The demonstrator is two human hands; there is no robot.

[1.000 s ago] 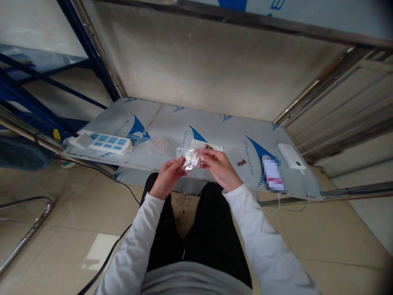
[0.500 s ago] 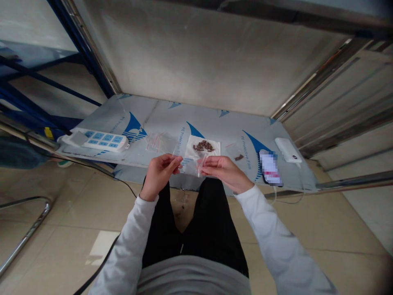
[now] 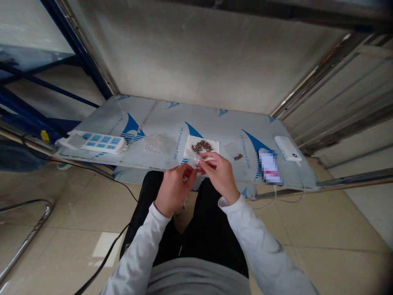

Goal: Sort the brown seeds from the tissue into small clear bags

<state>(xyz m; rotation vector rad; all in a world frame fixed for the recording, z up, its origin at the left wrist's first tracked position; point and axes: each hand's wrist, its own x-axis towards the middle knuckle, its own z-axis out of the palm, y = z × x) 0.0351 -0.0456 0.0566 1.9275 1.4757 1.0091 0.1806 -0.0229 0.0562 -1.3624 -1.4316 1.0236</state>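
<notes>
My left hand (image 3: 178, 182) and my right hand (image 3: 218, 172) meet over the table's front edge, fingers closed on a small clear plastic bag (image 3: 196, 160) between them. Much of the bag is hidden by the fingers. Just beyond it, a heap of small brown pieces (image 3: 201, 146) lies on a white sheet (image 3: 215, 147). To the right rests another clear zip bag (image 3: 230, 148) with a few brown pieces inside. A pile of clear zip bags (image 3: 158, 142) with reddish strips lies to the left.
A white power strip (image 3: 104, 142) lies at the table's left end. On the right are a phone (image 3: 269, 167) and a white device (image 3: 287, 148) with cables hanging over the front edge. A wall panel (image 3: 196, 57) rises behind the film-covered table (image 3: 166, 116).
My hands have come together; the left moved right and the right shifted slightly left. The bag, stretched flat between them before, is now bunched at the fingertips.
</notes>
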